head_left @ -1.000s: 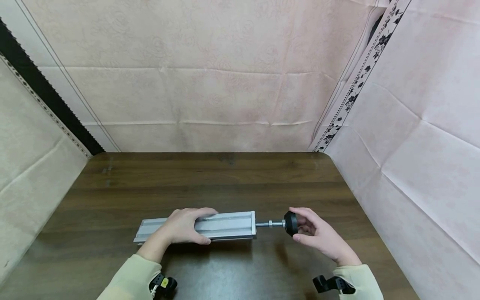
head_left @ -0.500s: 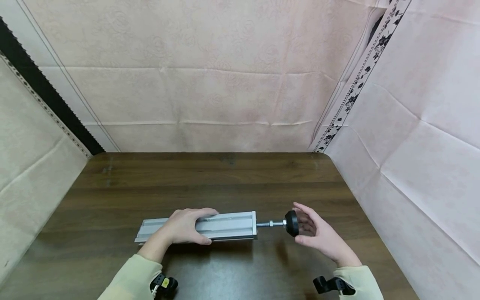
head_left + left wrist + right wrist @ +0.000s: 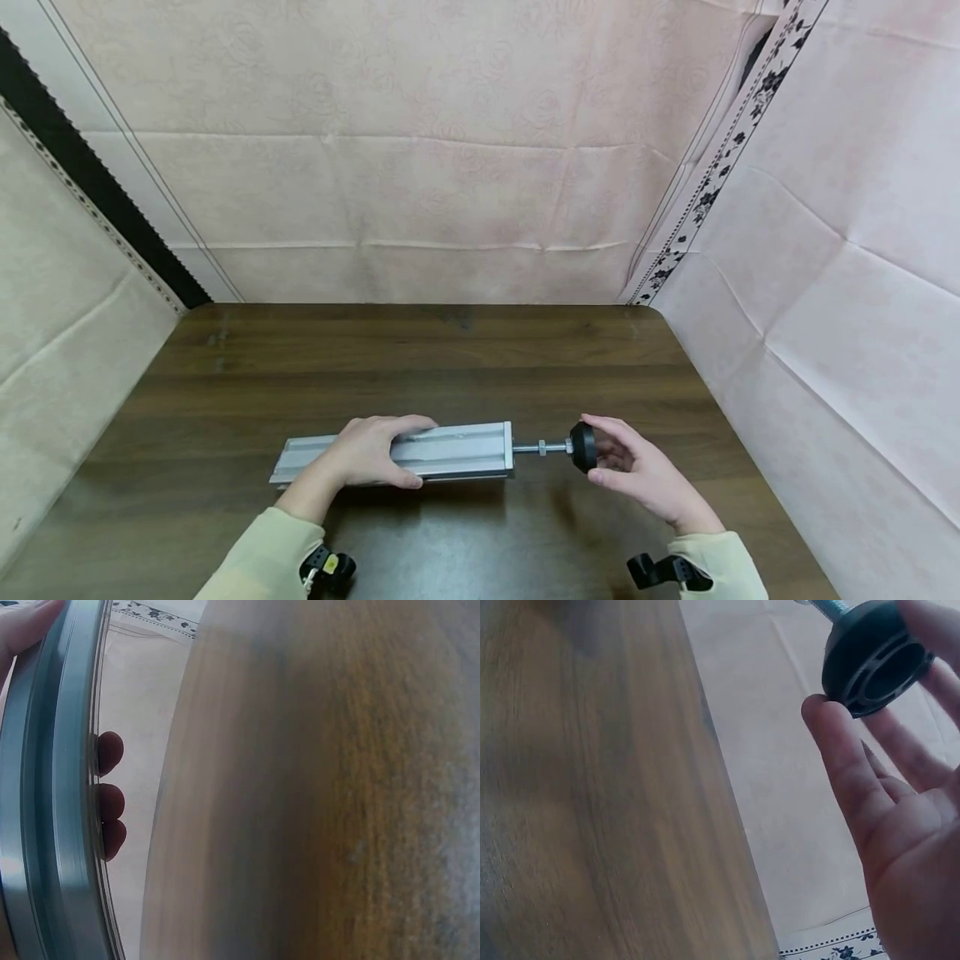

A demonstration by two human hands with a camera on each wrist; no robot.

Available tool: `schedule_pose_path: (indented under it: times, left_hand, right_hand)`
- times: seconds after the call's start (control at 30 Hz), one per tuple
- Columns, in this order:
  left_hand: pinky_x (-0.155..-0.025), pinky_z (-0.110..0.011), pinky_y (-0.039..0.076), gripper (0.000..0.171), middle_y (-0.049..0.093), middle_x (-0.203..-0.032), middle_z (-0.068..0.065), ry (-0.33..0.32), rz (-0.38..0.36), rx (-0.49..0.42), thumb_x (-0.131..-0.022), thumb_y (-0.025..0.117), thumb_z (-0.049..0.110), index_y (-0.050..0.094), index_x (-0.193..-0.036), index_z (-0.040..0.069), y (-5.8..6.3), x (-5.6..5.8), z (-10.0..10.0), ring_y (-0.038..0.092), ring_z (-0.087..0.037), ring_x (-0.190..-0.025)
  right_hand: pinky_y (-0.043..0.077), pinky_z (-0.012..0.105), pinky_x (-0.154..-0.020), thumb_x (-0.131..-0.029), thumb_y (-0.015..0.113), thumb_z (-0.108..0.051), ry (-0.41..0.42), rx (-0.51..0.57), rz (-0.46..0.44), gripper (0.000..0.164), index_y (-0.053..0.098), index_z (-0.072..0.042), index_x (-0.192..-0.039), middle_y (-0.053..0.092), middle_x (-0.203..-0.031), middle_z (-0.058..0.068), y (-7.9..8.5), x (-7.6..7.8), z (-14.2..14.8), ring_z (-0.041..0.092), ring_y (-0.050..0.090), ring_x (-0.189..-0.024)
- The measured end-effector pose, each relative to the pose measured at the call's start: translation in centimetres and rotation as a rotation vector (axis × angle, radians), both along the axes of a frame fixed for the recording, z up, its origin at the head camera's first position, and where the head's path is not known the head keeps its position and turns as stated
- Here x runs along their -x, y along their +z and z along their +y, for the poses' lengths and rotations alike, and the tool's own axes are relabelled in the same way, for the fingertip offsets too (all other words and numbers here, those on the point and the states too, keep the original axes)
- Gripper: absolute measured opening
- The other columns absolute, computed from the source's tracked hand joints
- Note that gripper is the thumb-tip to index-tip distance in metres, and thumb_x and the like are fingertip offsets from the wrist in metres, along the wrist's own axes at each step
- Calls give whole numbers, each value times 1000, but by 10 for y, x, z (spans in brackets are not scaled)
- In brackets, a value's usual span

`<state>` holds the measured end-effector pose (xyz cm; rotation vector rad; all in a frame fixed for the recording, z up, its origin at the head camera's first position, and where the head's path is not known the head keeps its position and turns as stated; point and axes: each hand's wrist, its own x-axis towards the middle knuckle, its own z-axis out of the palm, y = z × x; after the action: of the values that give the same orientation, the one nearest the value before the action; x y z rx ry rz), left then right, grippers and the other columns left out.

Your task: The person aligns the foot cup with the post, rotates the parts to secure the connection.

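Observation:
My left hand [image 3: 358, 454] grips a silver aluminium profile [image 3: 468, 450] from above, thumb on the near side and fingers over the far side. In the left wrist view, several fingertips [image 3: 111, 801] show beyond the grooved profile [image 3: 73, 787]. From its right end a threaded rod [image 3: 527, 448] with a nut sticks out, ending in a round black levelling foot [image 3: 582, 447]. My right hand [image 3: 648, 477] pinches that foot by its rim between thumb and fingers. The right wrist view shows the ribbed underside of the black foot [image 3: 870, 656], the palm behind it.
Below the profile lies a brown wood-grain table [image 3: 420, 367], with the profile's shadow on it. Pale cloth hangs behind [image 3: 420, 183] and at both sides, with a floral border strip [image 3: 701, 200] at the right corner. Black wrist cameras sit on both sleeves.
The right fingers held the foot's rim, spread away from it half a second ago, and are back on the rim now. The left hand and profile have barely moved.

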<state>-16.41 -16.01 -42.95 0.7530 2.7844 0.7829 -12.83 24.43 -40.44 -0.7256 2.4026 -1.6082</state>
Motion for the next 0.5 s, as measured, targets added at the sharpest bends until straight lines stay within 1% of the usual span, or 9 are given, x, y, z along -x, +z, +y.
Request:
schedule_pose_path:
  times: [0.13,0.2,0.27,0.37,0.5]
  left_hand:
    - [-80,-40,39,69,60,-117,10,-7,-3,-12,-64,73,59,56,-127,36,0,0,1,55,-8,-94]
    - [-80,-41,38,69,60,-117,10,-10,-10,-18,-65,73,59,56,-127,35,-1,0,1,55,-9,-94]
    - [-81,-41,38,69,60,-118,9,-10,-19,-23,-64,74,58,56,-127,36,-1,0,1,55,-9,-95]
    - [-81,-42,38,70,60,-119,10,-9,-27,-32,-64,74,59,56,-127,35,-3,0,1,55,-10,-96]
    - [-81,-42,38,70,59,-120,10,-11,-28,-41,-65,73,59,56,-128,34,-4,0,2,55,-10,-97]
  right_hand:
    - [50,30,-75,-87,66,-10,-77,-23,-59,58,43,-11,-140,49,-122,19,1,0,-2,18,61,-92]
    - [51,30,-71,-88,65,-11,-110,-34,-72,55,44,-11,-139,51,-120,19,1,0,-4,18,61,-87]
    - [51,31,-69,-89,64,-10,-123,-29,-74,52,45,-10,-138,52,-119,20,-1,0,-5,18,62,-86]
    - [51,30,-72,-89,63,-9,-117,-24,-50,56,42,-10,-140,51,-120,20,-2,0,-5,16,61,-91]
    - [47,28,-83,-83,68,-1,-39,20,19,73,31,-10,-145,41,-134,18,-2,-2,-3,13,56,-106]
